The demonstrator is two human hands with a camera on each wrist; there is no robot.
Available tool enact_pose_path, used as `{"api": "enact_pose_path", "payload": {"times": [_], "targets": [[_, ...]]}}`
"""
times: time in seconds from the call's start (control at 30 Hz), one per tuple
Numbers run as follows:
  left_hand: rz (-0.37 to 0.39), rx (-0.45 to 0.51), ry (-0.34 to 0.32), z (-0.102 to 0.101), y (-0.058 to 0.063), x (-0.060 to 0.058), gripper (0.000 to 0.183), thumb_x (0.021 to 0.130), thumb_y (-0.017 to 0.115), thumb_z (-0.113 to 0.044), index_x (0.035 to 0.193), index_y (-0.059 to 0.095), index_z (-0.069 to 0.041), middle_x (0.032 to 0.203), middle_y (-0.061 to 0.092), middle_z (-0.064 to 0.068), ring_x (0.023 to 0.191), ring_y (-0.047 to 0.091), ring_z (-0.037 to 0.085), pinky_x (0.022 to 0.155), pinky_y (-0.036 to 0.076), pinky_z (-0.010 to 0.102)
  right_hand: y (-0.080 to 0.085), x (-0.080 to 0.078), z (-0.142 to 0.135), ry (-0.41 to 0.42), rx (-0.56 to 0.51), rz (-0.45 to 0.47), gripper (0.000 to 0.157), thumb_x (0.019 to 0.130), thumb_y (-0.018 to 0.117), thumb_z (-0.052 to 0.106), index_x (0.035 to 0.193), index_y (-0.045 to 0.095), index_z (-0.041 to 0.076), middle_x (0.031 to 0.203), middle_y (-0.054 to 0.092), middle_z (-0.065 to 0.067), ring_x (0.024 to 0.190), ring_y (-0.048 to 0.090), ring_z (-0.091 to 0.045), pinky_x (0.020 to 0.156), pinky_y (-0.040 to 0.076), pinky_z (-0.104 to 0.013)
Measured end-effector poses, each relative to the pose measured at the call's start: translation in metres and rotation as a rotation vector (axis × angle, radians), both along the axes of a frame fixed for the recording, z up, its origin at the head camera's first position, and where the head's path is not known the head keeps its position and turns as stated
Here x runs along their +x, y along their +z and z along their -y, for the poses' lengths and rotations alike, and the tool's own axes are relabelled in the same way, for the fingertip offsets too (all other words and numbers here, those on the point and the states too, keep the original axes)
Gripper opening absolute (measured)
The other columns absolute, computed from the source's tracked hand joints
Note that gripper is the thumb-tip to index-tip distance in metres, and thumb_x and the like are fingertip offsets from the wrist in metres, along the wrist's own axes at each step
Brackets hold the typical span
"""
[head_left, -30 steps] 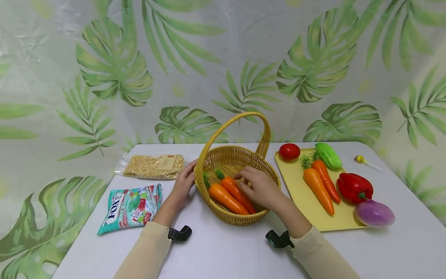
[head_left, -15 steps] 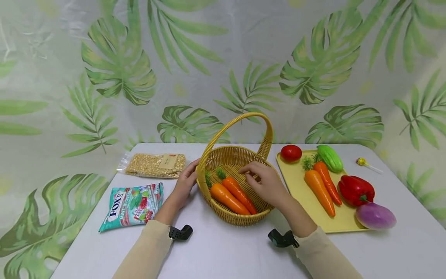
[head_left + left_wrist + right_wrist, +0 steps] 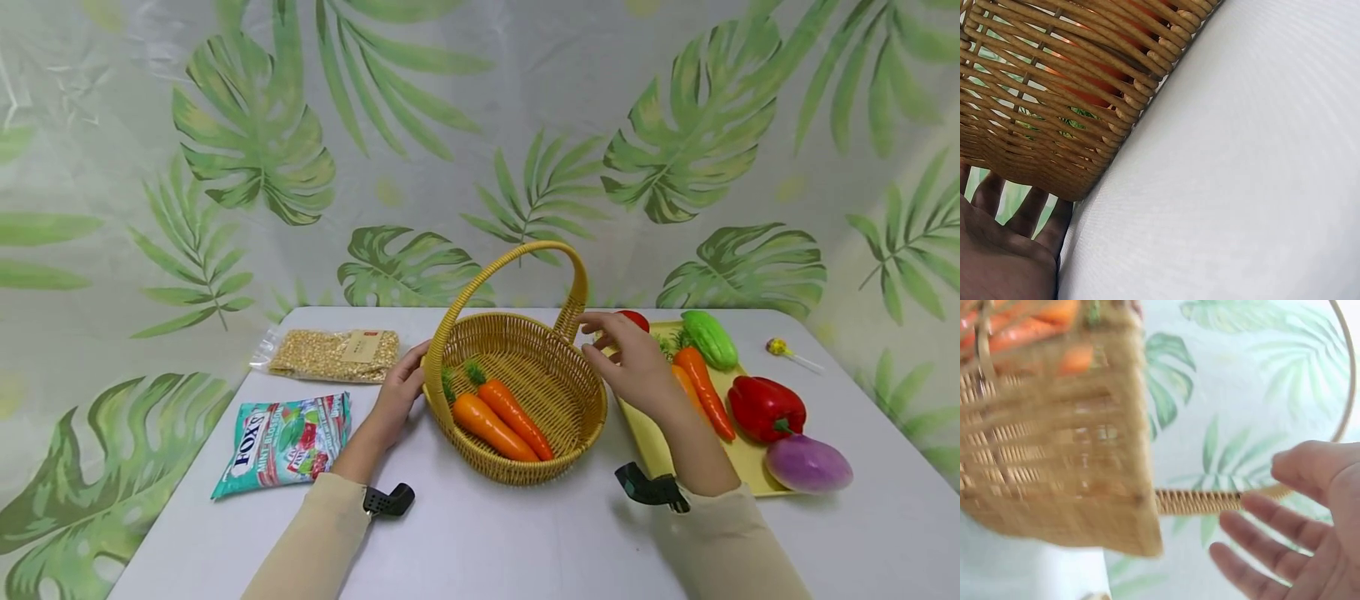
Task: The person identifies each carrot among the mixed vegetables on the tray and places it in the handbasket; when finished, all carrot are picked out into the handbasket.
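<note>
In the head view a yellow wicker basket point(image 3: 487, 461) with an arched handle stands mid-table. Two carrots, one orange point(image 3: 491, 427) and one redder point(image 3: 517, 419), lie in it side by side with their green tops toward the left. My left hand point(image 3: 395, 398) touches the basket's left side, and the left wrist view shows its fingers point(image 3: 1025, 212) extended against the weave. Past the basket's right rim, my right hand point(image 3: 637, 367) hangs over the near-left part of a yellow tray point(image 3: 752, 462), fingers spread and holding nothing.
On the tray lie two more carrots point(image 3: 705, 392), a green gourd-like vegetable point(image 3: 709, 340), a red bell pepper point(image 3: 765, 408) and a purple eggplant point(image 3: 808, 464). A tomato point(image 3: 636, 319) is partly hidden. Around are a lollipop point(image 3: 780, 347), a grain bag point(image 3: 322, 354) and a FOX'S candy bag point(image 3: 288, 442).
My right hand has risen out of the basket, away from the carrots, and moved right to the tray, its fingers spreading. The left hand and the basket have stayed in place.
</note>
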State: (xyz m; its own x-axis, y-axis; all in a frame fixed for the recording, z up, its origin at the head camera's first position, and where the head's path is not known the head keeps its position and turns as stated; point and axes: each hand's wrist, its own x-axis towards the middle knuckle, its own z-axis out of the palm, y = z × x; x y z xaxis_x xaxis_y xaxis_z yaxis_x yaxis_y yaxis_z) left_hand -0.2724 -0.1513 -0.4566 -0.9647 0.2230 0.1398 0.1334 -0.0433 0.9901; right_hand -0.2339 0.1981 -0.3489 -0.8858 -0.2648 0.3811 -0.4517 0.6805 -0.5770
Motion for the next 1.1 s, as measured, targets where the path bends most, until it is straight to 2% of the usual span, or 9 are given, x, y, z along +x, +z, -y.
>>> {"api": "enact_pose_path", "payload": {"times": [0.2,0.37,0.53,0.7,0.83,1.1], "targets": [[-0.01,-0.004,0.009,0.0,0.001,0.0,0.045,0.105,0.048,-0.021,0.15,0.046,-0.017,0.156,0.044,0.003,0.14,0.043,0.017,0.108,0.042,0.027,0.007,-0.003,-0.025,-0.05,0.073,0.109,0.05,0.099,0.061,0.018,0.147,0.046,0.012,0.131,0.057,-0.018,0.11,0.063,-0.037,0.088,0.055,-0.056],[-0.019,-0.007,0.003,-0.001,0.0,-0.001,0.046,0.105,0.048,-0.023,0.15,0.046,-0.018,0.157,0.043,0.003,0.141,0.042,0.018,0.112,0.04,0.033,0.008,-0.004,-0.05,-0.097,0.118,0.198,0.054,0.1,0.06,0.022,0.149,0.042,0.01,0.137,0.054,-0.023,0.113,0.06,-0.04,0.087,0.055,-0.053],[-0.014,-0.001,0.004,0.0,-0.002,-0.002,0.045,0.105,0.048,-0.023,0.15,0.046,-0.019,0.156,0.043,0.002,0.141,0.042,0.018,0.114,0.039,0.038,0.003,-0.008,-0.068,-0.127,0.08,0.261,0.054,0.101,0.059,0.027,0.148,0.041,0.007,0.14,0.051,-0.027,0.116,0.058,-0.044,0.084,0.058,-0.049],[-0.001,0.009,0.01,0.0,-0.004,-0.001,0.045,0.104,0.048,-0.022,0.149,0.047,-0.019,0.155,0.044,0.0,0.139,0.043,0.015,0.111,0.041,0.029,-0.003,-0.01,-0.083,-0.169,0.033,0.325,0.056,0.102,0.055,0.035,0.149,0.041,0.008,0.145,0.047,-0.028,0.122,0.055,-0.046,0.092,0.054,-0.054],[0.0,0.004,0.015,-0.001,-0.004,-0.001,0.046,0.104,0.049,-0.022,0.15,0.047,-0.018,0.156,0.044,0.001,0.137,0.045,0.012,0.108,0.042,0.025,-0.007,-0.011,-0.095,-0.19,0.056,0.356,0.058,0.101,0.054,0.039,0.149,0.041,0.007,0.145,0.047,-0.029,0.124,0.054,-0.048,0.097,0.05,-0.058],[-0.001,0.004,0.018,-0.001,-0.001,-0.001,0.046,0.103,0.049,-0.022,0.149,0.048,-0.019,0.154,0.046,0.0,0.14,0.043,0.017,0.116,0.036,0.041,-0.012,-0.01,-0.112,-0.215,0.122,0.446,0.063,0.101,0.054,0.041,0.149,0.039,0.004,0.143,0.048,-0.03,0.121,0.051,-0.048,0.098,0.048,-0.059]]}}
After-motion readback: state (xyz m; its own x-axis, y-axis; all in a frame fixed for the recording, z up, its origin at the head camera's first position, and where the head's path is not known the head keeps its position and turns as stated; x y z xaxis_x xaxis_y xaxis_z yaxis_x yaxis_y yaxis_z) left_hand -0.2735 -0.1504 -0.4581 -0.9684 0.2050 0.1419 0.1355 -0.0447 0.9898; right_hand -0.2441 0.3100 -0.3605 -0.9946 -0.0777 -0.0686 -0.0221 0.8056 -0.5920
